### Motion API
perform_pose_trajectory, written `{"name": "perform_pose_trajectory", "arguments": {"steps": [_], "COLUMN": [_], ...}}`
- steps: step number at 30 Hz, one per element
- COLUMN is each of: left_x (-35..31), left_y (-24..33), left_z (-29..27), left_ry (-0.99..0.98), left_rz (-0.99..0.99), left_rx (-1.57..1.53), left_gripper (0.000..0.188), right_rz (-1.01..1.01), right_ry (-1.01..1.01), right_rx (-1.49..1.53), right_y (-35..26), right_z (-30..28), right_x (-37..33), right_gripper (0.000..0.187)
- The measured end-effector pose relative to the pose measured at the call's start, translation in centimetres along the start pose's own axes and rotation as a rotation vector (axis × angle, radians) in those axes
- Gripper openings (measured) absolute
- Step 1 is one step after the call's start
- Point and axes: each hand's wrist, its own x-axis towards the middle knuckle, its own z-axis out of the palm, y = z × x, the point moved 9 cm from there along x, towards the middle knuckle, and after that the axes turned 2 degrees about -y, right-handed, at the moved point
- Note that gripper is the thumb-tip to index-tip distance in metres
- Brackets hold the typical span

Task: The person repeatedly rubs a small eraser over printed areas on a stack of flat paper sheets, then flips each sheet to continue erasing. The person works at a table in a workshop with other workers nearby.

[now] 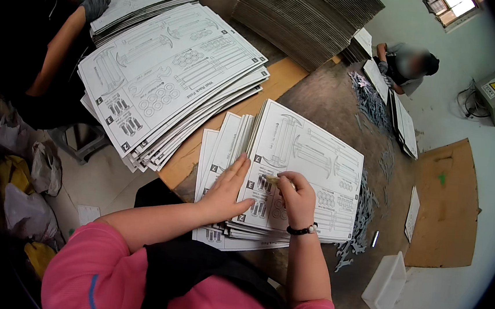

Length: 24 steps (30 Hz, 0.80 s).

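A stack of white printed cards (pixel 334 155) with black line drawings of hardware parts lies on the table before me. My left hand (pixel 225 192) rests flat along the left edge of the top card, fingers stretched and thumb apart. Over the lower left part of that card, my right hand (pixel 296 200) is closed on a small yellowish tool (pixel 271 180). Its tip touches or hovers just above the drawn bolts; I cannot tell which. The fingers hide most of the tool, so its kind is unclear. More cards (pixel 213 152) lie fanned out under and left of the stack.
A taller stack of similar cards (pixel 167 61) stands at the left, beside a co-worker's gloved hand (pixel 96 4). Brown cardboard sheets (pixel 304 19) are piled behind. Grey metal pieces (pixel 365 204) lie scattered at the right, near a white bin (pixel 386 281). Another person (pixel 408 65) works at the far right.
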Motion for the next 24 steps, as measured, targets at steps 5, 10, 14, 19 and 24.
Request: {"name": "perform_pose_trajectory", "arguments": {"steps": [5,10,14,19,24], "left_x": [-0.1,-0.1,0.2,0.0,0.1], "left_y": [-0.2,-0.4,-0.2,-0.1,-0.2], "left_z": [-0.1,0.2,0.4,0.0,0.3], "left_ry": [0.025,0.014,0.008,0.015,0.002], "left_rz": [0.038,0.004,0.016,0.050,0.038], "left_rx": [0.028,-0.037,-0.003,0.053,0.057], "left_gripper": [0.082,0.084,0.084,0.085,0.085], "right_rz": [0.255,-0.345,-0.491,-0.115,0.275], "right_ry": [-0.044,-0.038,-0.128,-0.007,-0.018], "right_rx": [0.084,-0.536,-1.110,-0.194,-0.015], "right_y": [1.9,-4.3,-8.2,-2.4,1.2], "right_z": [0.3,2.2,6.5,-0.4,-1.1], "right_x": [0.3,1.0,-1.5,1.1,0.4], "right_gripper": [0.021,0.012,0.011,0.018,0.018]}}
